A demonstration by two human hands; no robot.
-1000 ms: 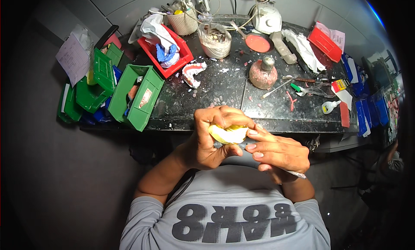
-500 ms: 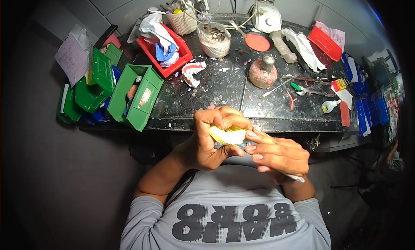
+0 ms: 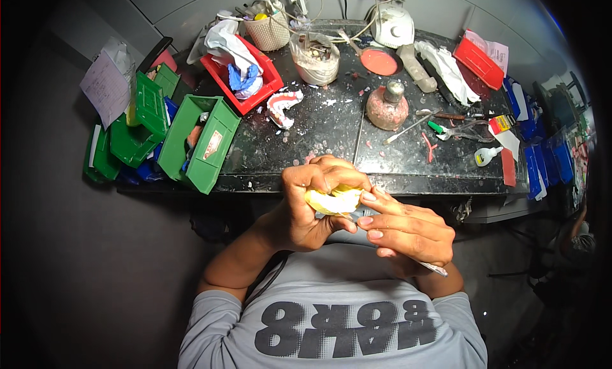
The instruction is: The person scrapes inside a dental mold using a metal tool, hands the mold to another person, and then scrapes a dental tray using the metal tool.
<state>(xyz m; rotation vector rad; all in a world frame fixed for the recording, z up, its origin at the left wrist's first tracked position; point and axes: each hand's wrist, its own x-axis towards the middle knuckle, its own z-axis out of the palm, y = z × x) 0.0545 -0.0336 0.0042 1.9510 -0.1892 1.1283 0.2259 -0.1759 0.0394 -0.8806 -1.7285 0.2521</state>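
In front of my chest, my left hand is wrapped round a yellow, curved dental cast, its upper face glaring bright in the light. My right hand grips a slim carving tool, whose pale handle end sticks out below the palm. The tool's thin front end meets the near edge of the cast, beside my left thumb. Fingertips of the right hand rest close against the cast's right side. My fingers hide much of both the cast and the tool.
Ahead is a black bench strewn with scraps. On it are a red-and-white denture model, a red bin, a spirit burner, pliers and a small white bottle. Green bins stand at the left edge.
Both hands have shifted very slightly left with the cast, which is tilted a little differently. The tool's tip shows more at the cast's near edge. Both grips stay the same.
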